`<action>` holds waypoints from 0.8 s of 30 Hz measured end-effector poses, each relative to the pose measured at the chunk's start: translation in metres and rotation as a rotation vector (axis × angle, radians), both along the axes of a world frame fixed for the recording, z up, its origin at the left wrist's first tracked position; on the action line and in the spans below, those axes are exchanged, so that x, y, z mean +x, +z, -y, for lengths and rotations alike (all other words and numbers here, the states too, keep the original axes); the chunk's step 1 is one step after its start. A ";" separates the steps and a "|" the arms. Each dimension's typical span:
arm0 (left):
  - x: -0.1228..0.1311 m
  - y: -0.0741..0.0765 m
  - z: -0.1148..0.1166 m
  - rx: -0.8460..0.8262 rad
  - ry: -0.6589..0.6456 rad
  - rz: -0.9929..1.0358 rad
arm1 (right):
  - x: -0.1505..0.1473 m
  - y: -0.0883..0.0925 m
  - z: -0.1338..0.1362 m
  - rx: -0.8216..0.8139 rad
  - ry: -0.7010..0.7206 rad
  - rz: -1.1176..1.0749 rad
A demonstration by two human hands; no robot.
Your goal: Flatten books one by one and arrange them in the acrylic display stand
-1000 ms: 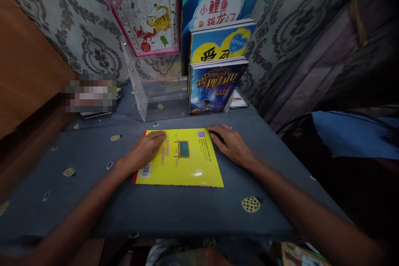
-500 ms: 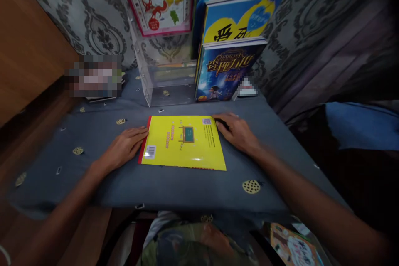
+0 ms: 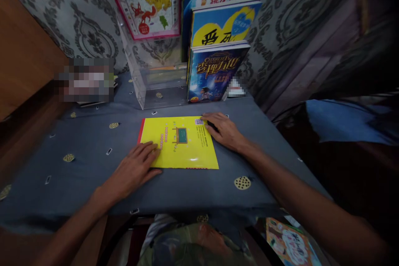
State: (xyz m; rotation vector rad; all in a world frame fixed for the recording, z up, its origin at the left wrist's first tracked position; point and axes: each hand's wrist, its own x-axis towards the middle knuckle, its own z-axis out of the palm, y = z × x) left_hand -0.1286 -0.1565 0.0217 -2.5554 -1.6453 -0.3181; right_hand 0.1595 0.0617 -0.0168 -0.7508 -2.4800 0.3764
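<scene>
A thin yellow book (image 3: 183,145) with a red spine lies flat, back cover up, on the blue-grey tablecloth (image 3: 77,174). My left hand (image 3: 135,170) lies flat and open over the book's near left corner, fingers stretched out. My right hand (image 3: 222,131) rests at the book's far right edge, fingers extended along the edge and touching it. Neither hand holds anything.
A clear acrylic stand (image 3: 156,87) sits at the back of the table. Several upright books (image 3: 215,75) lean there, with a pink picture book (image 3: 146,0) behind. A blurred object (image 3: 84,81) lies back left. Another book (image 3: 288,243) lies below the table's near right edge.
My left hand slid from the book's left side to its near left corner. My right hand stayed at the far right edge. The view shifted slightly.
</scene>
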 end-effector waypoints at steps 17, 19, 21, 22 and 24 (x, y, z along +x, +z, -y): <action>0.021 0.009 -0.010 -0.011 0.084 0.234 | 0.001 0.028 0.013 -0.219 -0.021 -0.096; 0.026 0.024 -0.012 -0.056 0.217 0.449 | 0.001 0.031 0.015 -0.406 -0.017 -0.190; 0.032 0.037 -0.014 -0.112 0.320 0.656 | 0.000 0.031 0.016 -0.639 -0.003 -0.301; 0.034 0.042 -0.016 -0.135 0.359 0.745 | -0.001 0.031 0.016 -0.757 0.005 -0.364; 0.037 0.048 -0.018 -0.177 0.421 0.899 | -0.004 0.031 0.015 -0.968 0.038 -0.510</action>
